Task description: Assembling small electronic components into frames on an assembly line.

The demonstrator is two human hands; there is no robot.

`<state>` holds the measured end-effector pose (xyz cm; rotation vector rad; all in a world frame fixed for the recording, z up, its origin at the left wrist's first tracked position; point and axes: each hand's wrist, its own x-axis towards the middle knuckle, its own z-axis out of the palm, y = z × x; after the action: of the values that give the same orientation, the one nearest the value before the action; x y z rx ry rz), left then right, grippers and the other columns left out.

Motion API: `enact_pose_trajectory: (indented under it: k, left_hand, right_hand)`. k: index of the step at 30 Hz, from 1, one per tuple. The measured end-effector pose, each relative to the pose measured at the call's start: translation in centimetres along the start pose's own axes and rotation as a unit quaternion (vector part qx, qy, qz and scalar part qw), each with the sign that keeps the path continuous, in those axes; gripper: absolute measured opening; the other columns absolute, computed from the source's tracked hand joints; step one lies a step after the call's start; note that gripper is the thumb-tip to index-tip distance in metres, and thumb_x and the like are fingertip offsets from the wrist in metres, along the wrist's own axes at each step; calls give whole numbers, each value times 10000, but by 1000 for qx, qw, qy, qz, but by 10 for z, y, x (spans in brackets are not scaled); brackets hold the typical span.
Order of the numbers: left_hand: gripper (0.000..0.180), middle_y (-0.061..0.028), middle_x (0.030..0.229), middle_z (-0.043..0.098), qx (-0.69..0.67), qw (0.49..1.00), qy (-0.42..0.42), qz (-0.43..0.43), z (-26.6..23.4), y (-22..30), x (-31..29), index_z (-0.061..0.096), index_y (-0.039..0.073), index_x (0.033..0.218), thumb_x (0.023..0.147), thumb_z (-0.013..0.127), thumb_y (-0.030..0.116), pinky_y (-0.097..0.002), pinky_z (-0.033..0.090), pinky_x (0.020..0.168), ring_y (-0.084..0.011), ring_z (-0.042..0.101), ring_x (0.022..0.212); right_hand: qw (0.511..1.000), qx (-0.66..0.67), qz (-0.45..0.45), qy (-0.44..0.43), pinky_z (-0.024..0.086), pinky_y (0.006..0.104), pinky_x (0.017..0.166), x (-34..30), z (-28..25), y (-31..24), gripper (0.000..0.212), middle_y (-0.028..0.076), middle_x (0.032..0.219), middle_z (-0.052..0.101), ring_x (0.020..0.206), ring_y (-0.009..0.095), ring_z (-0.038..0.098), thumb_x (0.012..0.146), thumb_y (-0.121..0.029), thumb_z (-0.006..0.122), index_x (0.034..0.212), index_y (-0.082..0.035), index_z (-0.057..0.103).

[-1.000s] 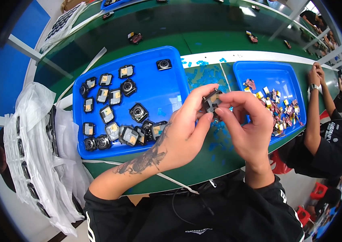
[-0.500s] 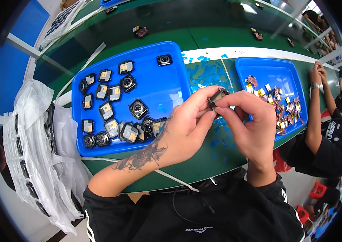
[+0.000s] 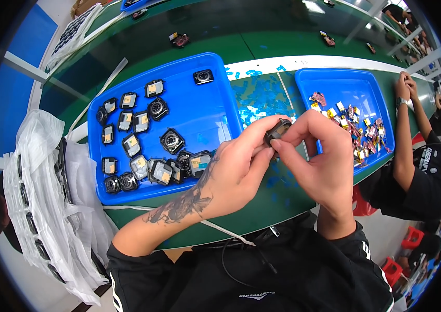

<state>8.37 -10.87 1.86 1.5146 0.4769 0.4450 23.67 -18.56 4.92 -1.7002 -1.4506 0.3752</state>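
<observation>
Between my two hands is a small dark smartwatch case [image 3: 278, 131], tilted on its edge. My left hand [image 3: 241, 169] is closed around its lower left side. The thumb and forefinger of my right hand [image 3: 320, 156] pinch its right side, and the fingertips hide part of it. Left of my hands stands a large blue tray [image 3: 215, 104] with several black watch cases, such as one with a round sensor back [image 3: 171, 141]. To the right, a smaller blue tray [image 3: 371, 86] holds a heap of small circuit parts [image 3: 358, 132] with white and yellow pieces.
Bits of blue film [image 3: 262, 96] litter the green table [image 3: 220, 226] between the trays. Farther back, loose circuit parts [image 3: 180, 40] lie on a green surface. White plastic wrapping [image 3: 44, 208] with dark parts stands at the left. A co-worker's arms [image 3: 405, 125] are at the right.
The watch case has turned in my fingers, and its inside looks darker. My right fingers have shifted slightly on it. The trays appear a little farther left in the picture.
</observation>
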Motion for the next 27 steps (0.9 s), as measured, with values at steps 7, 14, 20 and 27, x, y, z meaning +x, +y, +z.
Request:
enact_pose_trajectory:
  k: [7,14,20,27]
  left_hand:
    - [420,-162,1252,569,71,997,-18,36,1,-7,2,395,-60,1382,965,434,-79,-309,469,992,-184,563,1176]
    - [516,-173,1233,566,-179,979,81,44,0,3,6,294,18,1434,948,456,-48,-357,495,1002,-222,590,1156]
    - [374,-173,1179,600,81,982,58,161,-15,5,5,494,14,1290,925,484,-68,-343,506,971,-229,610,1119]
    - [294,-154,1110,659,284,912,138,262,-10,6,5,729,58,1041,766,729,-45,-318,570,725,-257,681,970]
  right_hand:
    - [1000,-13,8,-19,431,273,571,1,-3,7,281,46,726,534,621,162,498,716,4,770,760,-38,496]
    - [962,269,48,19,497,253,799,-10,-5,26,280,42,999,612,869,93,587,776,30,736,1025,3,611]
    - [954,285,86,-9,537,238,778,-17,-1,26,177,61,916,689,836,106,660,844,55,692,1010,34,633]
    - [904,420,77,-32,527,226,759,-14,-2,26,127,94,952,659,888,123,638,836,77,679,940,20,634]
